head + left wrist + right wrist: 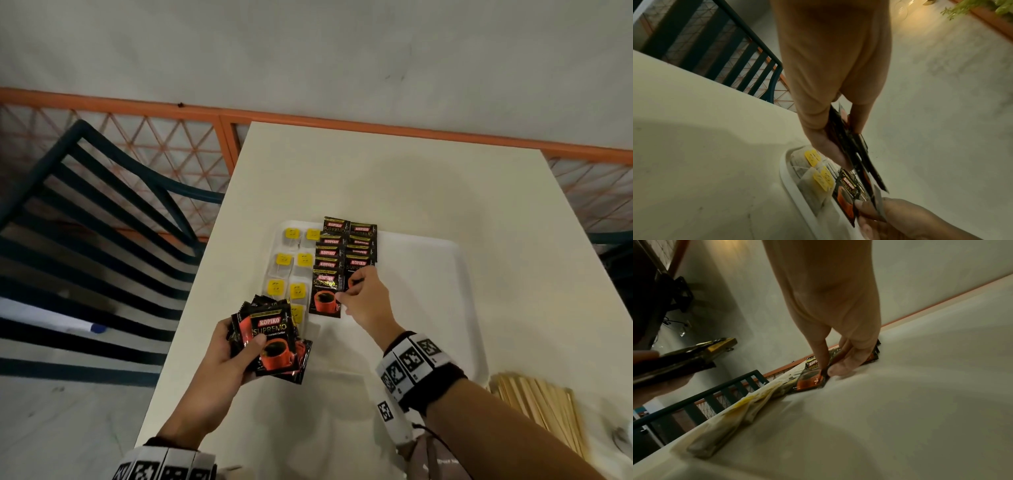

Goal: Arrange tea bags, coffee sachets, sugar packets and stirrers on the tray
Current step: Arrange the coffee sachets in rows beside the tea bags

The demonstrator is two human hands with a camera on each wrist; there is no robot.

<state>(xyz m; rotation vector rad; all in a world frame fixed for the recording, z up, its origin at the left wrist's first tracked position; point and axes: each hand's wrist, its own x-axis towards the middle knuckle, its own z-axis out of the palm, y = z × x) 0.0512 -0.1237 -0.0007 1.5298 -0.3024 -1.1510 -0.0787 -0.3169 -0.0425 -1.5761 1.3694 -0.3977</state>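
Observation:
A white tray [428, 274] lies on a white table [394, 178]. Tea bags [284, 260] with yellow tags fill two columns at its left end. Beside them, black coffee sachets [330, 253] overlap in two columns. My right hand [349, 287] pinches the nearest coffee sachet [358, 265] of the right column, low against the tray; the right wrist view shows the right hand [830, 366] on that sachet's [872, 357] edge. My left hand [243, 342] grips a fanned stack of sachets [274, 346] above the tray's front left corner, also in the left wrist view as stack [859, 154].
A bundle of wooden stirrers [541, 407] lies on the table by the tray's front right corner. A dark slatted chair [102, 222] stands left of the table. An orange lattice fence [171, 144] runs behind. The table's left edge is close to my left hand.

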